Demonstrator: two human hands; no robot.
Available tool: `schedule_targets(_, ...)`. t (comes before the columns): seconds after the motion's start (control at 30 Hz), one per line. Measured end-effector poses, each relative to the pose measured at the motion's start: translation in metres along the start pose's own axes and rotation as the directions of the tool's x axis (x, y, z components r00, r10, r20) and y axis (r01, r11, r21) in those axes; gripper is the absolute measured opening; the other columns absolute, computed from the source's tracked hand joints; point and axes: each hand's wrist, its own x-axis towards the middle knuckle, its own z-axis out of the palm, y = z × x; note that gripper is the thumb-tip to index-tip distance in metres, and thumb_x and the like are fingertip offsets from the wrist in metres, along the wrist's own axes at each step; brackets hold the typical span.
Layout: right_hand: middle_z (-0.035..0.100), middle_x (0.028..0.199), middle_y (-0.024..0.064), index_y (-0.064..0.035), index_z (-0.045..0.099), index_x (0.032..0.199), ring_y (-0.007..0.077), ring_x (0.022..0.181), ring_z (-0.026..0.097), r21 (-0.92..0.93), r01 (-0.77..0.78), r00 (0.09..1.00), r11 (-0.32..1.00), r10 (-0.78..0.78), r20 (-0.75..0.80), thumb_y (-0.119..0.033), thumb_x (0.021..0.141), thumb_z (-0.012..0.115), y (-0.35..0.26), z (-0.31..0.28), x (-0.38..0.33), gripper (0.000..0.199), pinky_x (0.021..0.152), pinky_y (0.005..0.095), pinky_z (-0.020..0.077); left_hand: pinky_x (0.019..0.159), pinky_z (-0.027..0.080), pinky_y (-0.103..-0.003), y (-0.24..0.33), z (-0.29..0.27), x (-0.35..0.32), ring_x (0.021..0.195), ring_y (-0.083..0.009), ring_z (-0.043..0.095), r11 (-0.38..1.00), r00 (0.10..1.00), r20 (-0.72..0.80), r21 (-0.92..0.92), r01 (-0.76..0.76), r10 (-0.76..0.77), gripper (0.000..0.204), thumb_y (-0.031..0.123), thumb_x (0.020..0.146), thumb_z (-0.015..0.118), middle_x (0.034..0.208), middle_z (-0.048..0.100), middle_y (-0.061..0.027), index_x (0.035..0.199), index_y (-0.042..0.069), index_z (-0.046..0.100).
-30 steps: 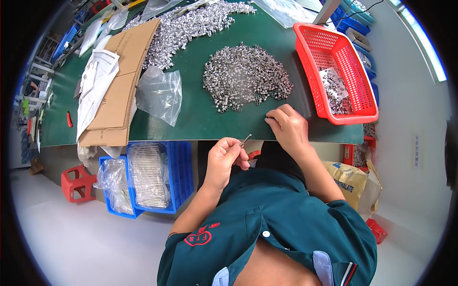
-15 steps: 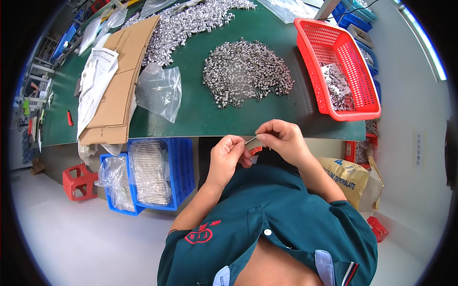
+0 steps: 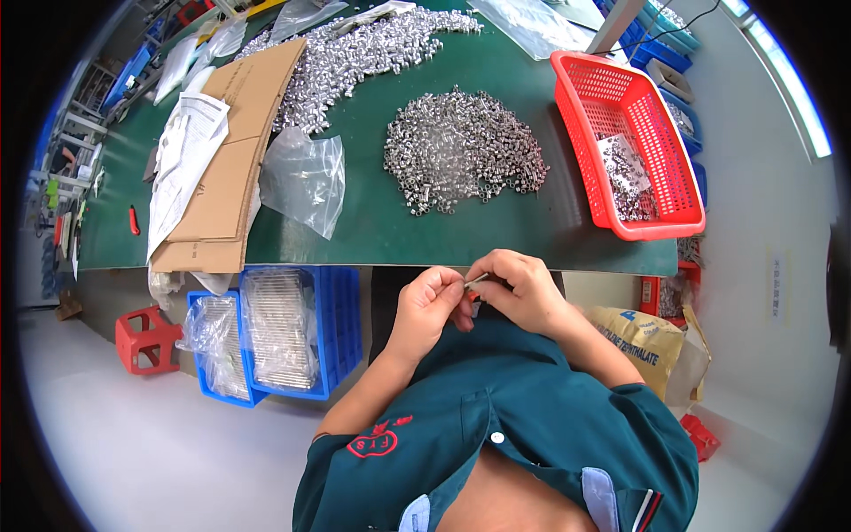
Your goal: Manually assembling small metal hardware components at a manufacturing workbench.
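Observation:
Just in front of the table's near edge, my two hands meet in a close pinch. A short, thin metal rod (image 3: 478, 279) shows between their fingertips, slanting up to the right. My left hand (image 3: 425, 312) is closed with thumb and forefinger at the rod's lower end. Thumb and forefinger of my right hand (image 3: 525, 291) grip its other end. Whether a smaller part sits on the rod is hidden by the fingers. Beyond the hands, a heap of small metal rings (image 3: 461, 146) lies on the green table (image 3: 425, 246).
To the right stands a red perforated basket (image 3: 651, 232) with small metal parts inside. A clear plastic bag (image 3: 306, 186) and cardboard (image 3: 213, 208) lie left of the heap. A larger pile of shiny parts (image 3: 355, 58) is behind. Blue crates (image 3: 341, 328) stand below the table's edge.
Both hands have come slightly lower, toward my body, still pinching the rod, and sit closer together. The whole table scene has shifted a little downward in view.

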Motion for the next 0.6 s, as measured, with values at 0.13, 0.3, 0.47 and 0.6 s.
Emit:
schedule_targets(0.13,0.062,0.079,0.0104,0.0008,0.063,0.089,0.0186,0.072,0.063,0.165,-0.257,0.966,0.952,0.249,0.068,0.001,0.074,0.067,-0.008,-0.002,0.006,0.015,0.063,0.0274,0.0495,0.053,0.049,-0.024,0.001,-0.001,0.0,0.057,-0.0137,0.059,0.994,0.998,0.028,-0.09,0.054,-0.052,0.016,0.014,0.095,0.048,0.072,0.06,-0.0083,0.095,-0.001,0.053)
schedule_targets(0.3,0.059,0.081,0.0104,-0.0019,0.063,0.092,0.0199,0.067,0.059,-0.285,0.057,0.959,0.957,-0.132,-0.252,0.0,0.074,0.067,0.017,-0.016,0.031,0.018,0.06,0.0297,0.048,0.053,0.05,-0.025,-0.007,-0.009,0.001,0.057,-0.0138,0.059,0.989,0.997,-0.062,-0.148,0.028,-0.037,0.016,0.015,0.095,0.049,0.072,0.06,-0.0081,0.094,0.0,0.053)
schedule_targets(0.47,0.059,0.094,0.0089,-0.0063,0.063,0.095,0.0283,0.084,0.061,-0.522,0.039,0.926,0.852,-0.227,-0.301,-0.006,0.072,0.069,0.035,-0.023,0.057,0.024,0.071,0.0368,0.0501,0.052,0.05,-0.026,-0.007,-0.009,0.0,0.056,-0.015,0.058,0.99,0.995,-0.086,-0.135,0.042,-0.054,0.014,0.017,0.094,0.052,0.072,0.06,-0.0075,0.092,0.003,0.053)
schedule_targets(0.6,0.059,0.093,0.0065,-0.0084,0.063,0.092,0.0264,0.086,0.06,-0.645,0.038,0.929,0.763,-0.265,-0.259,-0.015,0.072,0.071,0.036,-0.017,0.069,0.023,0.07,0.0355,0.0505,0.051,0.05,-0.026,-0.008,-0.011,-0.001,0.056,-0.0148,0.058,0.991,0.995,-0.093,-0.129,0.031,-0.043,0.014,0.016,0.093,0.052,0.072,0.06,-0.0072,0.091,0.003,0.053)
